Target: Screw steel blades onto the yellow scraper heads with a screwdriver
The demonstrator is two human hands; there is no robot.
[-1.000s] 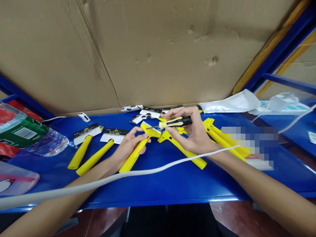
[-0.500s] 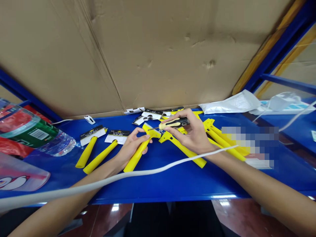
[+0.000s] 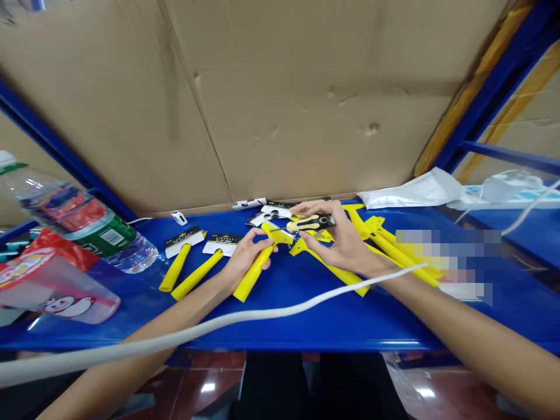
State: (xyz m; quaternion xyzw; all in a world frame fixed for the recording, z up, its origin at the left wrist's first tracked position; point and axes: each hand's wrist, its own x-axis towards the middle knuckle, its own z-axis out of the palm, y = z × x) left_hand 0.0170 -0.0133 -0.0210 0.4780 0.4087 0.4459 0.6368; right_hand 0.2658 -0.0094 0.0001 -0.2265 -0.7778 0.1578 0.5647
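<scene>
My left hand [image 3: 247,256] is wrapped round a yellow scraper-like tool [image 3: 254,273], its handle slanting down to the left. In my right hand [image 3: 339,239] is a screwdriver [image 3: 308,223] with a cream and black handle. Its shaft points left at the head of the yellow tool, and the tip looks to touch or nearly touch it. Beneath and right of my right hand lies another yellow tool [image 3: 345,277]. Two yellow tools with card labels, one at the left [image 3: 175,268] and one beside it [image 3: 198,275], rest left of my left hand.
A water bottle [image 3: 109,233] and a clear cup [image 3: 83,300] are at the left. More yellow tools [image 3: 402,254] lie at the right. A white packet [image 3: 411,189] sits by the cardboard wall [image 3: 306,116]. A white cable [image 3: 262,314] crosses in front of my forearms.
The view has shifted, so the bottle and cup show more fully and the items on the left appear further right. Both hands keep their hold, with the screwdriver still at the yellow tool's head.
</scene>
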